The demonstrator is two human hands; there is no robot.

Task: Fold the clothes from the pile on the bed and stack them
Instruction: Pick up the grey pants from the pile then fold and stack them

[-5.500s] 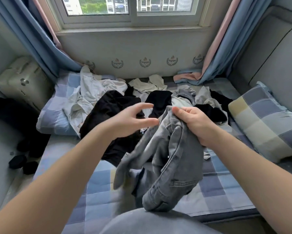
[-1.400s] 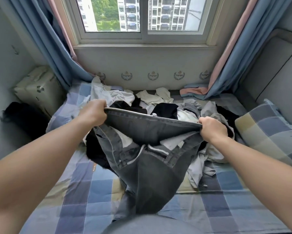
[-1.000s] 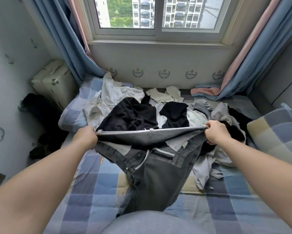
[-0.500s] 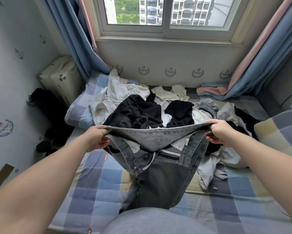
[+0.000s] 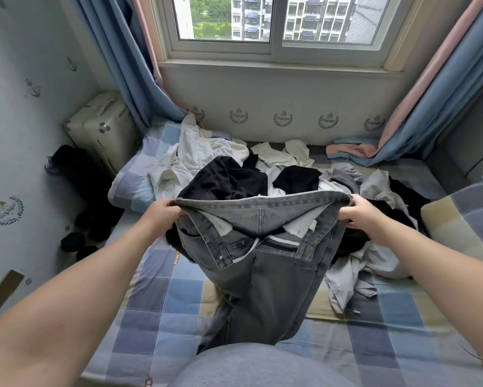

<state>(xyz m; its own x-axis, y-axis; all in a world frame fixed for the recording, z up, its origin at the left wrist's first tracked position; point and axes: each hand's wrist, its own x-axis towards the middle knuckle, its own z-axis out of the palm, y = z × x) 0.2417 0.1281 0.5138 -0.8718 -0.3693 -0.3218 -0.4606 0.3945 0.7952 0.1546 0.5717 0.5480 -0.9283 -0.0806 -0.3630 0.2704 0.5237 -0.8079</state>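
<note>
I held one pair of grey jeans (image 5: 268, 275) up over the bed (image 5: 156, 303). My left grip (image 5: 163, 216) was curled round one end of the waistband and my right grip (image 5: 360, 216) pinched the other, with the fly open toward me and the legs hanging to the checked sheet. The legs looked bunched together below, so laying them down like that would likely fold in a crease. The sagging waistband could slip from one side, and the denim might drag loose pieces off the pile (image 5: 234, 182) just behind. I counted one pair of jeans, two grips, two checked pillows (image 5: 463, 216) and one pile, its garments too tangled to count. No folded stack showed.
</note>
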